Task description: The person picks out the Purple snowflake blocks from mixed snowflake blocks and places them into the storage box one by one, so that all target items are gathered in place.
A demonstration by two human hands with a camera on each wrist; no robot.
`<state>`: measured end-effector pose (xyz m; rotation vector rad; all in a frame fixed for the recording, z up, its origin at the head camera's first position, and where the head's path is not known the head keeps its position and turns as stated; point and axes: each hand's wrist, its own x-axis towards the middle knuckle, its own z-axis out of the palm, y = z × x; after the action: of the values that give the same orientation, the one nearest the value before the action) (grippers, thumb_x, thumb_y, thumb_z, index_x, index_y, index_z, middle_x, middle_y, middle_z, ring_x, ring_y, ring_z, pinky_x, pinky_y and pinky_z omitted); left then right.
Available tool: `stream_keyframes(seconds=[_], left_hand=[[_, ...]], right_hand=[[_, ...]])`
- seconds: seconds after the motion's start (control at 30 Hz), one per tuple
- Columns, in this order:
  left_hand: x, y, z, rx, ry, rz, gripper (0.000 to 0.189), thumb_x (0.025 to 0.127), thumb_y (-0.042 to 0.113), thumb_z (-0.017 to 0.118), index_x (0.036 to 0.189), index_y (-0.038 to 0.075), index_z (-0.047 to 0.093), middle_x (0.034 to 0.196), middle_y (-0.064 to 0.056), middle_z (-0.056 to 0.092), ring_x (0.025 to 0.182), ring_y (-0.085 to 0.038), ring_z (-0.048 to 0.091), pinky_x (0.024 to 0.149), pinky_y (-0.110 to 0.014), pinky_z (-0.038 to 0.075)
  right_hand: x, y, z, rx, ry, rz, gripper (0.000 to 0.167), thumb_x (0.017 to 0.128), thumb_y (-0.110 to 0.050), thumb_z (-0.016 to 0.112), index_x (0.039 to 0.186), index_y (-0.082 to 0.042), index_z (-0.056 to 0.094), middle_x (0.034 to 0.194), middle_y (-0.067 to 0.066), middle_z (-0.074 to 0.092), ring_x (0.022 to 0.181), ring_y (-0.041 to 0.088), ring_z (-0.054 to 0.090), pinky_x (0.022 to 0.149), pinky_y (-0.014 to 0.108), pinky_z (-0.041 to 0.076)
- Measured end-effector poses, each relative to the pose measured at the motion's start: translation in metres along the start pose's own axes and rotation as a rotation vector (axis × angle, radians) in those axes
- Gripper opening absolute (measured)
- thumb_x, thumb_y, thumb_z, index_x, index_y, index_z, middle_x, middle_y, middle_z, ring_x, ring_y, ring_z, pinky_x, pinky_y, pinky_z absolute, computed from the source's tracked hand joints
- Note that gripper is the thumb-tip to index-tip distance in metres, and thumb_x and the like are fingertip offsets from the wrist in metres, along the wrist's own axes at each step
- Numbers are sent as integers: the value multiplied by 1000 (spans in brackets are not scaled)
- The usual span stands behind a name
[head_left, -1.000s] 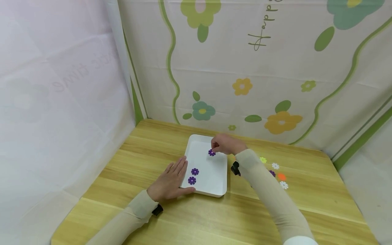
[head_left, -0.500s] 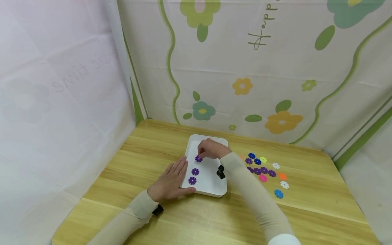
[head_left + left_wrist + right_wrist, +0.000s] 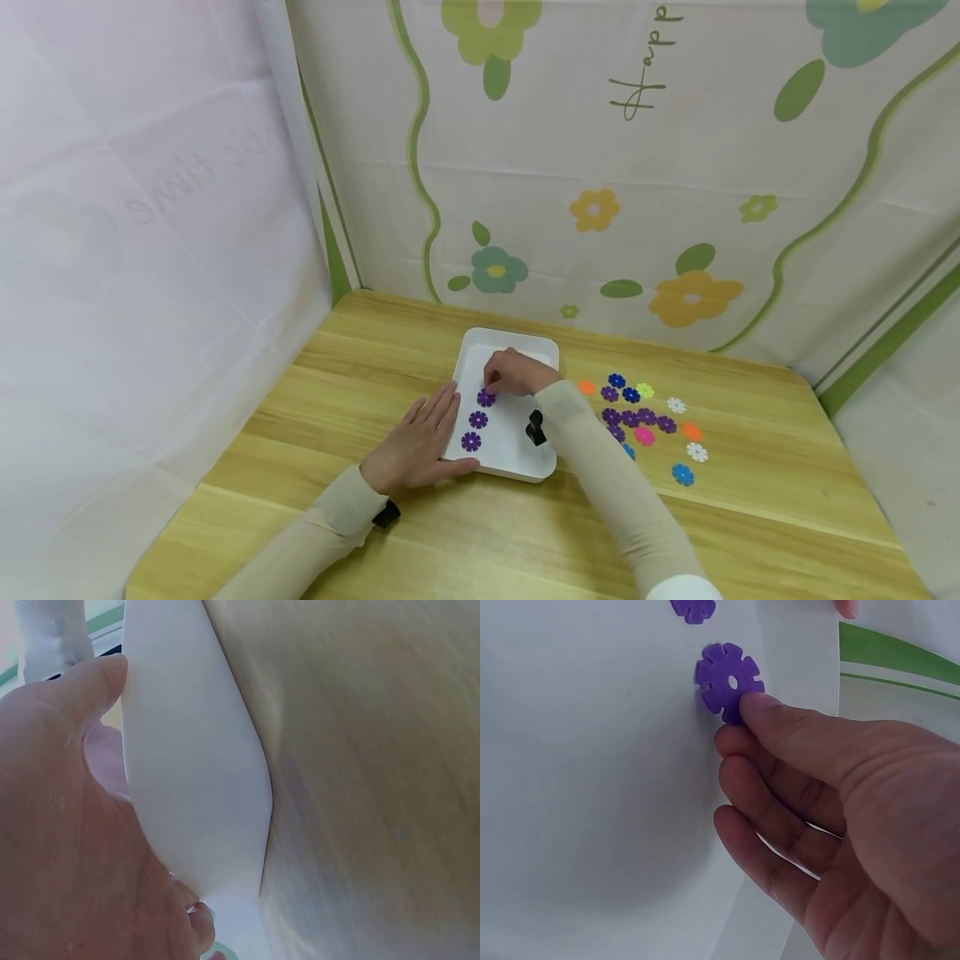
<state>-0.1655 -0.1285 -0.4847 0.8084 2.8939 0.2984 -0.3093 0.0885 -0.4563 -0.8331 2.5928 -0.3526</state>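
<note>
A shallow white tray lies on the table. My left hand rests along its left side near the front corner, fingers straight over the rim and thumb at the front edge. In the left wrist view this hand lies against the tray's outer wall. Between thumb and forefinger my right hand pinches a purple notched snowflake disc by its edge, close over the tray floor. Two more purple discs, a nearer one and a middle one, lie flat inside, in line with it.
Right of the tray lie several loose notched discs: purple, dark blue, pink, orange, white, light blue and yellow. A flower-printed cloth hangs behind the wooden table.
My right hand has moved left across the tray with the purple disc, then slightly nearer, toward the two lying discs. My left hand has stayed in place.
</note>
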Motion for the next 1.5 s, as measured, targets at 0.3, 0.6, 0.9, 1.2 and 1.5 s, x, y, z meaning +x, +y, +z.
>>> stream_keyframes(seconds=[0.3,0.6,0.9,1.2,1.5], left_hand=[[-1,-1,0,-7,0,0,110,98,80,45,167,-2,19,178,-18,9,167,-35,11,132,-59,21],[0,0,-1,-8,-6,-2,111,98,80,45,167,-2,19,178,-18,9,167,-34,11,132,-59,21],[-1,0,-2,1,4,10,111,98,79,45,167,-3,19,178,-19,9,166,-36,12,132,-58,21],[-2,1,-3,-16,4,29,109,99,77,47,166,-5,19,177,-21,9,166,-37,11,132,-59,21],[-2,1,-4,-30,-17,21,109,100,76,47,167,-4,17,178,-20,6,166,-37,8,133,-59,18]], right_hand=[[1,-1,2,9,5,9,10,101,-21,74,97,-18,83,94,-5,76,89,12,60,92,32,55],[-24,8,-19,15,30,-34,9,100,-17,75,104,-11,81,99,0,77,89,13,65,90,34,59],[-74,36,-42,26,106,-113,15,100,-11,74,113,-3,77,108,9,77,94,17,69,89,36,61],[-126,71,-37,-46,128,-90,11,98,-11,76,108,-6,78,105,6,78,93,16,71,86,38,62],[-155,97,-11,1,106,-12,19,97,-7,75,116,-2,75,115,14,77,102,27,73,87,43,62]])
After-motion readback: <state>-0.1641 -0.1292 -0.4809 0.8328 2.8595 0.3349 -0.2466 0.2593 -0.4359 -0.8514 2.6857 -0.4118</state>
